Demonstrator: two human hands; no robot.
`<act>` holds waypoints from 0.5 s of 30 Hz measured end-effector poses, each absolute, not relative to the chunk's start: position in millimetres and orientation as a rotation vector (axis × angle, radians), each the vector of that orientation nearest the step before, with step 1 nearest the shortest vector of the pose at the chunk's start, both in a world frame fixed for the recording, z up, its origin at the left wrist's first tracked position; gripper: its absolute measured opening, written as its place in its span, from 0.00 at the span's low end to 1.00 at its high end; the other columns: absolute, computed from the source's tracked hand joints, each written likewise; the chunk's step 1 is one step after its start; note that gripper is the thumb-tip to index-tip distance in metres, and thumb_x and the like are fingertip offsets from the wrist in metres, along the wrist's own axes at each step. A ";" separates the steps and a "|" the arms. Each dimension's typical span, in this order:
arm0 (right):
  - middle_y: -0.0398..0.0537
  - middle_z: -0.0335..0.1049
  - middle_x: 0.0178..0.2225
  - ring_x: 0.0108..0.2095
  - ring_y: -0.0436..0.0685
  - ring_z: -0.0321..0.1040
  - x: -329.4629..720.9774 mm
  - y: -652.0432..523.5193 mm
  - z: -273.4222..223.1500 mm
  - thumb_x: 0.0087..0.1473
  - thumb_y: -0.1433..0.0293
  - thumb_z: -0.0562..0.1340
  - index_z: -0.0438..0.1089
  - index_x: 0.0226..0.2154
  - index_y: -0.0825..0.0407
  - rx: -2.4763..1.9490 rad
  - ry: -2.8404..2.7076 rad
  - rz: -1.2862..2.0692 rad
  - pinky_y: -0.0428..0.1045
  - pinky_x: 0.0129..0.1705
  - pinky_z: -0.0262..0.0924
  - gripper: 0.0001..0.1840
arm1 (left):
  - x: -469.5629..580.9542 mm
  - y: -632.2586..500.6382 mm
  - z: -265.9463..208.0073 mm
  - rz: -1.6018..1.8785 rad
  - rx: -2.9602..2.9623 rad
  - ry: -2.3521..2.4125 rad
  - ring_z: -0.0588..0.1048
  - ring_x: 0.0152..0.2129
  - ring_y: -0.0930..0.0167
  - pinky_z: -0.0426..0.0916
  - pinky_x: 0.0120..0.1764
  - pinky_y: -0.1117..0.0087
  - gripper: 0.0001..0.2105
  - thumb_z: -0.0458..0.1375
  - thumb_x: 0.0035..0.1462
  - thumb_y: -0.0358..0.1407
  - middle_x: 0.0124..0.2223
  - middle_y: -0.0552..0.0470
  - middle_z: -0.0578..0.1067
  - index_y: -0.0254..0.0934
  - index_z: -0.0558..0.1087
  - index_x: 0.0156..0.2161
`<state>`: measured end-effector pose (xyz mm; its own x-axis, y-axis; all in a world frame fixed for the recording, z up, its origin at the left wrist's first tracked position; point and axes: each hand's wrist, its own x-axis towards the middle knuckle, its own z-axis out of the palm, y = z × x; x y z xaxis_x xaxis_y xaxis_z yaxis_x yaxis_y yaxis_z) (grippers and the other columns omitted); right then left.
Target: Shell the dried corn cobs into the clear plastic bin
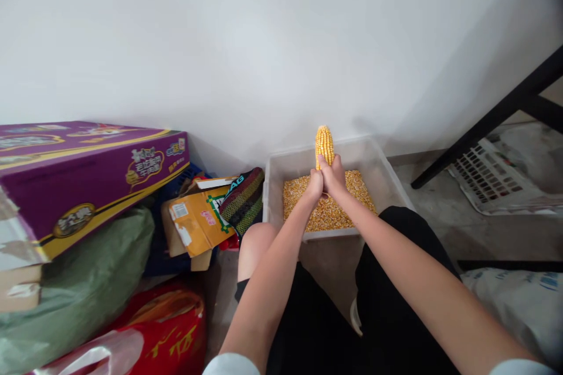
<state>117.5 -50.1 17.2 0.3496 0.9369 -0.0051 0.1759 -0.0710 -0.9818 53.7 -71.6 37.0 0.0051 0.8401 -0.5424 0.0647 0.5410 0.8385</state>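
My two hands close round a cob of corn [324,143] above the plastic bin [273,193]

Well to the left of the bin, a glossy purple carton [109,181], box-cornered and trimmed in yellow, leans over a crumpled green sack [103,263] of thin, wrinkled plastic. Nearer me than these, and left of the bin, lies a shiny red bag [169,325] with yellow characters. Closer to the bin sits a torn orange cardboard box [197,222], and just beside the bin's left wall is a dark, mesh-faced item [246,205] with a coarse weave.

The bin itself is cloudy, translucent plastic, four-sided and shallow; loose yellow kernels [325,220], small and grainy, cover its floor. Over it I hold the cob, its upper part showing tight rows of bumpy kernels and narrowing to a blunt, rounded tip. That tip points away from me, toward the smooth white wall behind the bin, and the long axis runs nearly straight out from my body; how steeply it rises I cannot tell. My left hand [314,183] and right hand [333,177] press together, fingers curled about its lower part; the undersides are hidden.

Right of the bin, a straight black leg [479,129] slants down to the floor, and beyond it sits a white slatted plastic basket [488,179].
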 end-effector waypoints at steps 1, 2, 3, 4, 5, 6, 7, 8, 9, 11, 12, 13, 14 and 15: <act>0.45 0.67 0.30 0.30 0.57 0.64 118.7 -47.9 20.2 0.47 0.48 0.58 0.61 0.34 0.49 -1.458 -1.030 0.923 0.50 0.32 0.55 0.23 | 51.3 -71.8 42.0 0.725 0.859 1.434 0.73 0.24 0.66 0.63 0.20 0.71 0.24 0.39 0.58 0.48 0.36 0.42 0.74 0.34 0.63 0.51; 0.45 0.67 0.31 0.31 0.57 0.64 119.9 -45.7 23.4 0.46 0.50 0.59 0.61 0.34 0.49 -1.388 -1.001 0.986 0.50 0.33 0.55 0.22 | 48.3 -71.6 47.1 0.717 0.891 1.407 0.73 0.25 0.67 0.64 0.21 0.71 0.24 0.41 0.57 0.49 0.36 0.43 0.75 0.35 0.63 0.50; 0.44 0.67 0.31 0.31 0.56 0.64 121.1 -43.7 26.9 0.45 0.51 0.60 0.61 0.34 0.49 -1.308 -0.962 1.062 0.50 0.33 0.56 0.21 | 44.7 -70.9 52.0 0.713 0.920 1.384 0.73 0.26 0.67 0.65 0.22 0.71 0.24 0.42 0.56 0.51 0.37 0.43 0.75 0.36 0.64 0.50; 0.44 0.67 0.31 0.31 0.56 0.64 122.3 -42.4 30.5 0.45 0.54 0.60 0.61 0.34 0.50 -1.221 -0.919 1.151 0.50 0.33 0.57 0.19 | 40.7 -69.9 56.3 0.718 0.946 1.371 0.74 0.27 0.66 0.66 0.23 0.71 0.25 0.43 0.56 0.53 0.38 0.43 0.75 0.37 0.64 0.49; 0.43 0.67 0.30 0.30 0.55 0.64 123.4 -42.0 34.4 0.44 0.56 0.60 0.62 0.34 0.50 -1.131 -0.875 1.247 0.50 0.33 0.57 0.17 | 36.7 -68.7 59.8 0.736 0.970 1.367 0.74 0.29 0.66 0.67 0.24 0.71 0.27 0.44 0.55 0.56 0.40 0.43 0.74 0.37 0.64 0.49; 0.43 0.66 0.29 0.29 0.55 0.64 124.4 -42.4 38.3 0.44 0.59 0.59 0.61 0.33 0.50 -1.044 -0.838 1.342 0.50 0.32 0.58 0.15 | 33.1 -67.6 62.2 0.760 0.993 1.368 0.74 0.31 0.65 0.67 0.25 0.70 0.29 0.44 0.54 0.58 0.41 0.43 0.74 0.38 0.65 0.49; 0.42 0.65 0.28 0.29 0.55 0.64 125.3 -43.7 42.1 0.43 0.62 0.58 0.61 0.33 0.50 -0.966 -0.820 1.427 0.50 0.31 0.58 0.13 | 30.0 -66.7 63.4 0.783 1.013 1.368 0.74 0.32 0.64 0.68 0.25 0.70 0.30 0.43 0.53 0.60 0.43 0.43 0.74 0.38 0.64 0.49; 0.42 0.65 0.27 0.28 0.54 0.63 126.0 -45.7 45.7 0.41 0.65 0.57 0.61 0.32 0.50 -0.904 -0.822 1.495 0.49 0.30 0.58 0.12 | 27.8 -66.2 63.4 0.803 1.029 1.376 0.74 0.33 0.64 0.68 0.26 0.70 0.31 0.42 0.53 0.61 0.44 0.42 0.74 0.38 0.64 0.50; 0.42 0.65 0.27 0.28 0.54 0.63 126.5 -48.1 49.0 0.39 0.67 0.57 0.61 0.31 0.50 -0.864 -0.836 1.539 0.49 0.29 0.58 0.12 | 26.5 -66.0 62.3 0.819 1.041 1.389 0.74 0.34 0.64 0.68 0.26 0.69 0.32 0.41 0.53 0.62 0.44 0.42 0.73 0.38 0.64 0.50; 0.41 0.64 0.26 0.28 0.53 0.62 126.9 -53.4 54.2 0.34 0.71 0.56 0.61 0.31 0.50 -0.843 -0.881 1.574 0.47 0.27 0.58 0.15 | 26.8 -66.7 57.6 0.847 1.051 1.441 0.74 0.34 0.63 0.68 0.26 0.69 0.34 0.39 0.53 0.63 0.44 0.41 0.73 0.38 0.63 0.51; 0.41 0.64 0.26 0.27 0.53 0.61 126.9 -55.8 56.1 0.33 0.72 0.55 0.61 0.32 0.50 -0.846 -0.900 1.586 0.47 0.26 0.58 0.17 | 28.0 -67.3 54.7 0.868 1.056 1.478 0.74 0.33 0.63 0.68 0.26 0.69 0.34 0.39 0.53 0.63 0.44 0.40 0.73 0.38 0.62 0.51; 0.41 0.64 0.27 0.27 0.53 0.61 126.6 -57.8 57.5 0.33 0.72 0.55 0.62 0.34 0.50 -0.849 -0.911 1.596 0.47 0.24 0.57 0.19 | 29.4 -68.1 51.9 0.896 1.063 1.514 0.74 0.33 0.63 0.68 0.25 0.68 0.35 0.38 0.52 0.63 0.43 0.40 0.73 0.37 0.63 0.51; 0.41 0.64 0.27 0.26 0.53 0.61 126.2 -59.4 58.5 0.33 0.72 0.54 0.62 0.36 0.49 -0.849 -0.919 1.609 0.46 0.22 0.55 0.21 | 30.9 -68.8 49.4 0.927 1.074 1.548 0.74 0.32 0.63 0.67 0.25 0.68 0.35 0.38 0.52 0.64 0.43 0.40 0.73 0.37 0.63 0.50; 0.41 0.64 0.27 0.25 0.53 0.60 125.6 -60.5 59.1 0.33 0.72 0.54 0.62 0.38 0.49 -0.847 -0.926 1.626 0.46 0.20 0.54 0.23 | 32.3 -69.4 47.5 0.957 1.088 1.576 0.74 0.32 0.63 0.67 0.26 0.68 0.35 0.38 0.52 0.64 0.42 0.40 0.73 0.37 0.64 0.49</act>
